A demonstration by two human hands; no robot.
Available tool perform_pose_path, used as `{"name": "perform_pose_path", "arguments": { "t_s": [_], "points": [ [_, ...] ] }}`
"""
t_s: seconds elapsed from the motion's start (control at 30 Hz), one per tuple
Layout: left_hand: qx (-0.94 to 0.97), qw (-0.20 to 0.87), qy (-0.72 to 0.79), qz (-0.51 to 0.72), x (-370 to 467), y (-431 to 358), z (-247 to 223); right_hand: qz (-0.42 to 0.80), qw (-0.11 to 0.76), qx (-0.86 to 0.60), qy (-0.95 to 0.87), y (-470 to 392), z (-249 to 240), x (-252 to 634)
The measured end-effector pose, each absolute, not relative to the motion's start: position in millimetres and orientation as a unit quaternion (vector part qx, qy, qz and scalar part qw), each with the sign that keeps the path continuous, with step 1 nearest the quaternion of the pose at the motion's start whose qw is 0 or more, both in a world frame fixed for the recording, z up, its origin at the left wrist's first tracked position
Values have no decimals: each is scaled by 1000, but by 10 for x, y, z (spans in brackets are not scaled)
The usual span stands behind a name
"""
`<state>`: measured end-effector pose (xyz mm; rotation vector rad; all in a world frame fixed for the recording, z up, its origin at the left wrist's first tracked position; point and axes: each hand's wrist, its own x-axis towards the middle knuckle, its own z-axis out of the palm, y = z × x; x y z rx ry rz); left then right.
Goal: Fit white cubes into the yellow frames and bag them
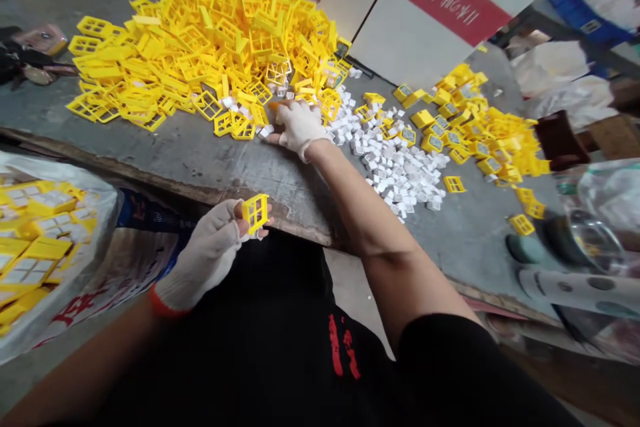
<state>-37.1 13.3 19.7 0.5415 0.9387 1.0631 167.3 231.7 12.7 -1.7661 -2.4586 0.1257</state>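
Note:
My gloved left hand (215,240) is closed around a small yellow plastic frame (255,213) with a cross bar and window-like openings, held in front of the table's near edge. Out over the tabletop, my gloved right hand (300,125) reaches to the edge of the heaped parts with its fingers apart. A small white cube (266,131) lies by its fingertips; whether they touch it I cannot tell. Beyond that hand rises a big heap of yellow frames (215,33). Loose white cubes (400,167) are strewn to its right.
A white box (400,40) with a red band stands behind the heaps. More yellow pieces (470,120), some with grey faces, lie at the right. A sack (107,267) of yellow blocks with white cubes sits at lower left. Keys (37,67) rest at far left.

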Motion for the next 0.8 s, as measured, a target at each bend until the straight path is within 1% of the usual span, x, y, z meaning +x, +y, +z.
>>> {"name": "perform_pose_path", "arguments": {
  "t_s": [0.07,0.17,0.27,0.37,0.43,0.47,0.57,0.6,0.63,0.7,0.8],
  "points": [
    [224,727,425,490,-366,142,158,33,29,-566,-823,2327,102,1539],
    [214,729,431,487,-380,151,96,33,48,-562,-825,2115,63,1509],
    [235,734,427,473,-383,151,59,56,55,-559,-825,1771,37,1747],
    [245,756,403,455,-351,140,55,106,59,-539,-834,1401,18,2213],
    [246,775,392,431,-308,133,60,134,99,-536,-828,1153,9,2584],
    [248,783,388,419,-281,130,62,141,135,-543,-817,1028,7,2765],
    [257,797,379,393,-185,124,69,125,280,-590,-747,656,13,3189],
    [259,799,380,387,-149,121,73,115,313,-609,-720,543,17,3267],
    [260,800,383,381,-113,117,81,106,325,-629,-698,441,19,3307],
    [261,800,394,370,-41,107,106,91,294,-661,-685,293,11,3275],
    [267,797,401,364,49,93,159,76,207,-668,-711,235,-24,3034]
  ]
}}
